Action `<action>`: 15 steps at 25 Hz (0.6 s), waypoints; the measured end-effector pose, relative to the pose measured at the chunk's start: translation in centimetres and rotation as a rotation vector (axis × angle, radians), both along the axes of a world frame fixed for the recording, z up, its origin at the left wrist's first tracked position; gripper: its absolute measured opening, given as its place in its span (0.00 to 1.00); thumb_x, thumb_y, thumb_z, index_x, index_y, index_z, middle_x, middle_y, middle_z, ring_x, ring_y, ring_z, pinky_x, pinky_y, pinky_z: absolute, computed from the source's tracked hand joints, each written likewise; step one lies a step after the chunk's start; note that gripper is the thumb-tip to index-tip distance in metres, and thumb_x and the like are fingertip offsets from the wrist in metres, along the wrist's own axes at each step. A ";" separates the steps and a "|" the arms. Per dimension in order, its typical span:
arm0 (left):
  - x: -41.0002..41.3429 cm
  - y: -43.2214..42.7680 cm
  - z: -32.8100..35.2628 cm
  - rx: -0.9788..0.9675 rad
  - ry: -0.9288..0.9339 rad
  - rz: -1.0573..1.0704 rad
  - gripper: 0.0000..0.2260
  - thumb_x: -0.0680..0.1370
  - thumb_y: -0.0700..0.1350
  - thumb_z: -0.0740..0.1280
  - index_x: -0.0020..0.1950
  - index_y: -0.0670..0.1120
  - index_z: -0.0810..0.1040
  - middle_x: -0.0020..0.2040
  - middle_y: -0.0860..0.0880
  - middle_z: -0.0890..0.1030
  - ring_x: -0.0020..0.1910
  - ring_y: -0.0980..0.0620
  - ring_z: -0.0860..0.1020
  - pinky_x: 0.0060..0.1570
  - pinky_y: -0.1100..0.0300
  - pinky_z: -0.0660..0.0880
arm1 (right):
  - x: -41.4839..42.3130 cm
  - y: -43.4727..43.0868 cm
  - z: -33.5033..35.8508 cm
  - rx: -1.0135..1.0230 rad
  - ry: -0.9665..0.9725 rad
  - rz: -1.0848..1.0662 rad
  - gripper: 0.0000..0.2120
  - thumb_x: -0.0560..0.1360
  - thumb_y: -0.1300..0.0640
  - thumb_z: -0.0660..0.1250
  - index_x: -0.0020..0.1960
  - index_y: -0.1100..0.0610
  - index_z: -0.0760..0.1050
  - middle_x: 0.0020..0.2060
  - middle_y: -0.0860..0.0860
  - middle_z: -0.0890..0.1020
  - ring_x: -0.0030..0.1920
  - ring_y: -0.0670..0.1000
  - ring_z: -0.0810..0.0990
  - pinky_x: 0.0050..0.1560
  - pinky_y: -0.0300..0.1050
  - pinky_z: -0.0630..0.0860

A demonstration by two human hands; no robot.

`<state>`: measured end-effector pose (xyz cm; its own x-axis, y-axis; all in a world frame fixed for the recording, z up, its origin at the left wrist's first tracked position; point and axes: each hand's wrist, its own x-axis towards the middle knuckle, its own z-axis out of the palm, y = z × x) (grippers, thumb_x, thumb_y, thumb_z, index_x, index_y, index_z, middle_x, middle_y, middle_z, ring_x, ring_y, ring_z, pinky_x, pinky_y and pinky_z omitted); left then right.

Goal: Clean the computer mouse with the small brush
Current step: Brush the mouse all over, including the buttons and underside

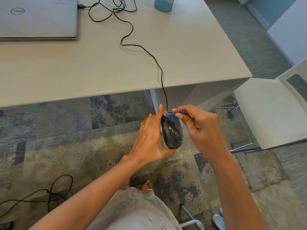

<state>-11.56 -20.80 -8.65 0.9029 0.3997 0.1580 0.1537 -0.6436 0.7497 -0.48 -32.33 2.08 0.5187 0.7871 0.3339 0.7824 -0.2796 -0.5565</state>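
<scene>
Just off the near edge of the worktop (99, 72), the black computer mouse (172, 131) is held in the air above the patterned carpet (66, 138), its back towards the camera and flecked with pale dust or wear. The left hand (149, 140) grips it from the left side, thumb under the near end and fingers reaching up along its far end. The small blue brush (171, 114) lies across the mouse's far end, pinched between the thumb and fingertips of the right hand (202, 128). Its bristles are too small to make out, so it is hard to say whether they touch the shell.

From the mouse's far end a black cable (159, 63) rises over the worktop edge and winds across to a closed grey laptop (38, 19) at the far left. A blue cup (163, 4) stands near the far edge. To the right is a white chair (269, 112), and another dark cord (49, 193) lies looped on the carpet at lower left.
</scene>
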 end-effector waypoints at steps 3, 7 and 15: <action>0.1 0.1 0.2 0.014 -0.008 -0.007 0.63 0.62 0.65 0.77 0.80 0.50 0.36 0.73 0.50 0.67 0.71 0.49 0.66 0.70 0.53 0.61 | 0.4 0.2 -0.1 -0.060 0.000 0.043 0.06 0.78 0.61 0.70 0.52 0.57 0.83 0.40 0.43 0.79 0.41 0.46 0.78 0.44 0.28 0.71; 0.0 0.4 0.3 0.064 0.005 0.000 0.61 0.64 0.64 0.77 0.81 0.43 0.40 0.72 0.46 0.68 0.70 0.46 0.67 0.70 0.44 0.65 | 0.4 -1.6 0.0 -0.125 0.097 0.099 0.05 0.78 0.59 0.69 0.52 0.55 0.83 0.39 0.47 0.80 0.38 0.38 0.77 0.41 0.33 0.76; 0.4 0.2 0.3 0.088 0.014 0.005 0.62 0.62 0.64 0.79 0.81 0.42 0.44 0.72 0.46 0.68 0.69 0.48 0.67 0.69 0.47 0.64 | 2.1 -0.8 1.1 -0.003 0.063 0.081 0.07 0.78 0.60 0.68 0.53 0.59 0.83 0.43 0.52 0.85 0.42 0.50 0.84 0.44 0.44 0.79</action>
